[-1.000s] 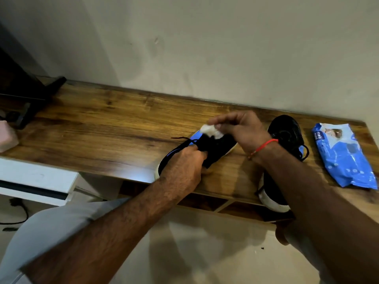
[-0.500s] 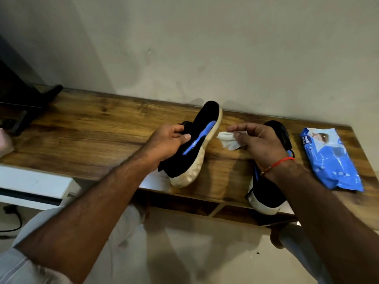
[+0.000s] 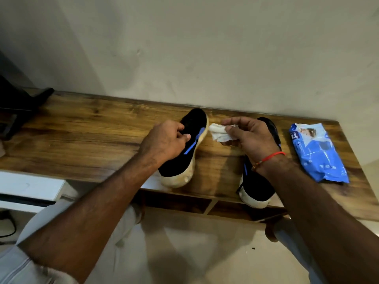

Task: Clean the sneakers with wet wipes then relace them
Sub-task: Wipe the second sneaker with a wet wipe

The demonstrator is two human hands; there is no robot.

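The left hand (image 3: 166,141) grips one black sneaker (image 3: 184,152) tilted on the wooden table (image 3: 86,138) — the right hand (image 3: 249,138) pinches a crumpled wet wipe (image 3: 218,133) beside its sole; the second sneaker (image 3: 256,185) and the blue wipes pack (image 3: 316,151) lie right.

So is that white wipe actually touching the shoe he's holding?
Cannot tell. In the head view the wipe, pinched in the right hand, sits right at the sole edge of the shoe; no clear gap or contact.

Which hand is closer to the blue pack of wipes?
The right hand. It holds a wipe over the second sneaker, beside the pack. The left hand grips the other sneaker, farther away.
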